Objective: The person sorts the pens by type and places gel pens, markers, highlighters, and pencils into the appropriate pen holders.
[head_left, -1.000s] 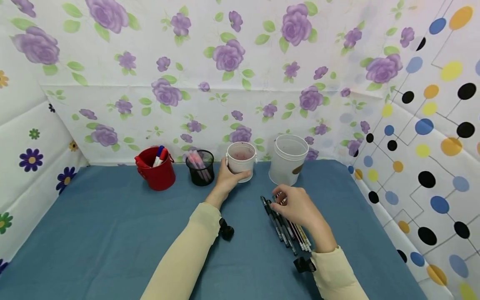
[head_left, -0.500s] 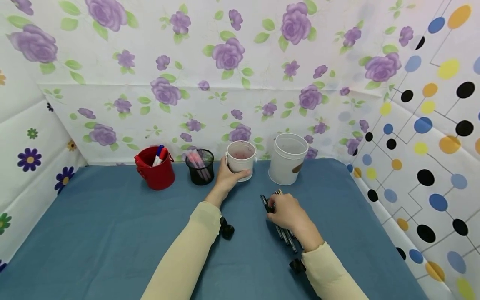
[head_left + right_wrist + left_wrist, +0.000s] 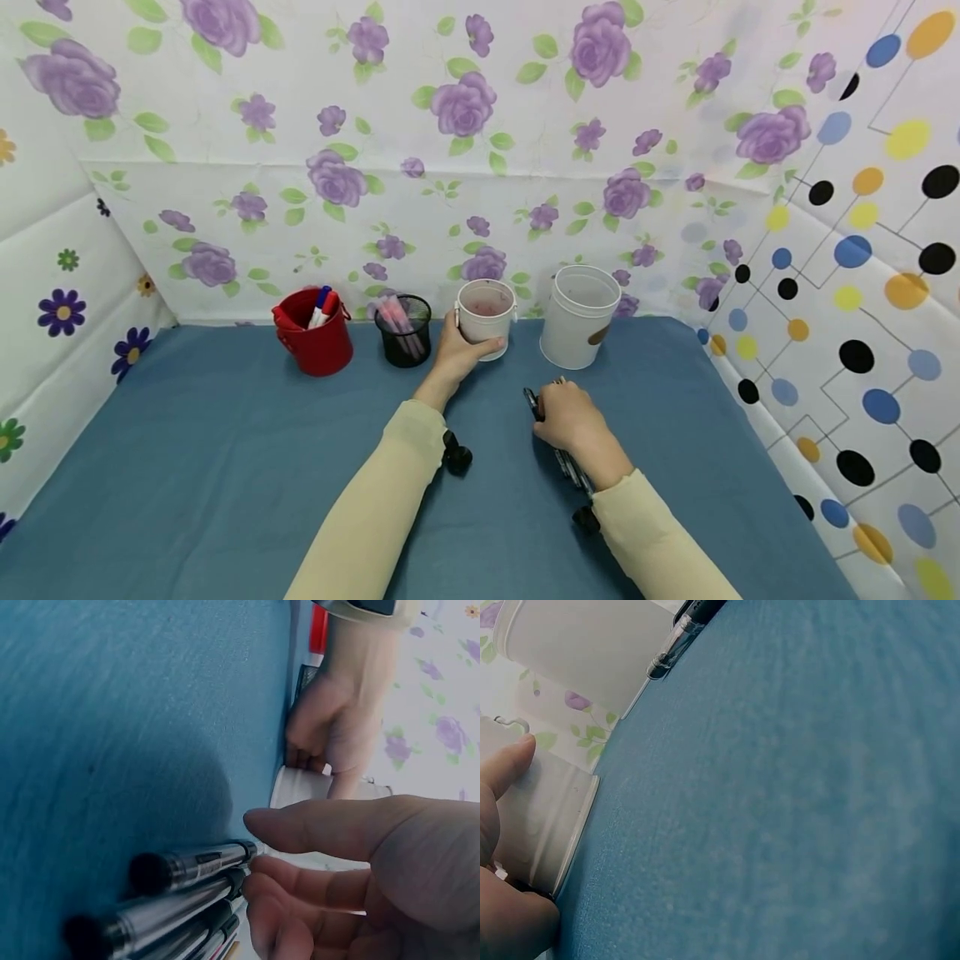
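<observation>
My left hand (image 3: pixel 456 354) grips a small white pail (image 3: pixel 483 321) from its left side, thumb across the front; the pail stands at the back of the table. Over the pile of pens on the cloth is my right hand (image 3: pixel 573 425), hiding most of them from above. In the right wrist view, black-ended clear pens (image 3: pixel 199 866) lie side by side, with a few thin pencil-like sticks (image 3: pixel 234 950) below them. There the right thumb and curled fingers come right at the pens' far ends, thumb apart from the fingertips; I cannot tell whether they pinch a pen.
A taller white bucket (image 3: pixel 573 333) stands right of the pail. To the left are a black mesh cup (image 3: pixel 406 343) holding pink pens and a red bucket (image 3: pixel 324 346) with markers. Blue cloth (image 3: pixel 225 467) covers the table; a flowered sheet (image 3: pixel 420 217) hangs behind.
My right hand has come down and slightly left from above the pens' upper ends onto the pile, its fingers now among them. The left hand has stayed on the pail.
</observation>
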The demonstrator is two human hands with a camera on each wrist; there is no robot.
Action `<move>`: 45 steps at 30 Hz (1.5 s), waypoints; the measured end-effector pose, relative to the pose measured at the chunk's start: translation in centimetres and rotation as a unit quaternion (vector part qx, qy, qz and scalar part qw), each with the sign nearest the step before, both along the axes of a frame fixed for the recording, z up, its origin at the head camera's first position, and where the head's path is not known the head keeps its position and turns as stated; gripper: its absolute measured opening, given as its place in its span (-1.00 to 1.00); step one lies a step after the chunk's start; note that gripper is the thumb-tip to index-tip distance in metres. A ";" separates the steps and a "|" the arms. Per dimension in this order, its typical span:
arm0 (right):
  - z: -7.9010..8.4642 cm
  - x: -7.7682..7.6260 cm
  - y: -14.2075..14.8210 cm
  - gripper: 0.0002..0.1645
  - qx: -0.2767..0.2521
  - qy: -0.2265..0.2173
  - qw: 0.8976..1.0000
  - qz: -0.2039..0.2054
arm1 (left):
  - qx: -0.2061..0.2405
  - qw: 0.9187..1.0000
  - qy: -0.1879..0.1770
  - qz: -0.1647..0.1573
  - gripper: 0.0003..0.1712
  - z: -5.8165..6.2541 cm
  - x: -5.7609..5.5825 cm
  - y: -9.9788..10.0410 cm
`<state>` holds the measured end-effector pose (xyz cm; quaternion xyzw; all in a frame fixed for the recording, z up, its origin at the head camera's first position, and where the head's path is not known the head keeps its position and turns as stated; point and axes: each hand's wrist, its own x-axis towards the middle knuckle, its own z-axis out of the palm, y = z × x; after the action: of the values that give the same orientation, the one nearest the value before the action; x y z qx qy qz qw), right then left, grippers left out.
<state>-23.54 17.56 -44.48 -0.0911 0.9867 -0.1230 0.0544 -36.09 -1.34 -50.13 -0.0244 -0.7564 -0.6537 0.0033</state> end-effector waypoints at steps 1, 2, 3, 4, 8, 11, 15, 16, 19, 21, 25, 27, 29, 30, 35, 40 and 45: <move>0.0 -0.1 -0.1 -0.61 0.006 0.001 1.000 -0.005 | 0.000 1.000 0.001 -0.001 0.23 0.0 0.0 0.0; 0.0 -0.1 -0.1 -0.59 0.012 0.001 1.000 -0.011 | 0.000 1.000 0.001 -0.002 0.23 0.1 0.0 0.0; 0.0 -0.2 -0.2 -0.57 0.017 0.001 1.000 -0.017 | 0.001 1.000 0.001 -0.003 0.23 0.1 0.0 0.1; 0.0 -0.2 -0.2 -0.56 0.019 0.001 1.000 -0.022 | 0.002 1.000 0.002 -0.004 0.24 0.1 0.0 0.1; -0.1 -0.3 -0.4 -0.58 0.025 -0.004 0.999 -0.037 | 0.003 1.000 0.004 -0.005 0.24 0.2 0.0 0.1; -0.2 -0.4 -0.5 -0.58 0.028 -0.005 0.999 -0.035 | 0.001 1.000 0.003 -0.003 0.24 0.2 -0.1 0.0; -0.5 -0.4 -0.8 -0.58 0.022 -0.009 0.999 -0.021 | -0.003 1.000 -0.002 -0.002 0.24 0.1 -0.1 -0.1; -0.5 -0.4 -0.9 -0.60 0.018 -0.010 1.000 -0.016 | -0.004 1.000 -0.003 -0.002 0.24 0.1 -0.1 -0.1; -0.5 -0.4 -1.1 -0.64 0.010 -0.006 1.000 0.002 | -0.004 1.000 -0.006 -0.002 0.24 0.1 -0.1 -0.3; -0.5 -0.4 -1.2 -0.63 0.005 -0.001 1.000 0.021 | -0.004 1.000 -0.007 -0.002 0.24 0.1 0.0 -0.4; -0.2 -0.5 -0.9 -0.60 -0.027 -0.010 0.998 0.053 | -0.001 1.000 -0.006 -0.003 0.23 -0.1 0.0 -0.4; 0.3 -0.6 -0.5 -0.66 -0.054 -0.021 0.996 0.061 | 0.002 1.000 -0.007 -0.005 0.23 -0.1 0.0 -0.3; 0.8 -0.7 0.0 -0.75 -0.086 -0.025 0.993 0.072 | 0.004 1.000 -0.007 -0.006 0.23 -0.1 -0.1 -0.2; 1.2 -0.8 0.2 -0.79 -0.104 -0.026 0.991 0.079 | 0.007 1.000 -0.005 -0.007 0.24 -0.1 0.0 -0.2; 2.6 -1.5 1.5 -0.95 -0.203 -0.020 0.972 0.118 | 0.011 1.000 0.004 -0.010 0.24 -0.1 0.0 -0.1; 3.5 -2.6 2.3 -0.93 -0.284 0.031 0.953 0.099 | 0.010 1.000 0.002 -0.009 0.25 -0.1 0.0 0.0; 5.0 -4.2 2.2 -0.86 -0.342 0.101 0.933 0.051 | 0.008 1.000 -0.001 -0.007 0.24 -0.1 0.0 -0.1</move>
<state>-27.70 19.80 -39.51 -0.1660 0.8794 -0.4401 -0.0738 -36.10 -1.48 -50.24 -0.0290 -0.7509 -0.6598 -0.0025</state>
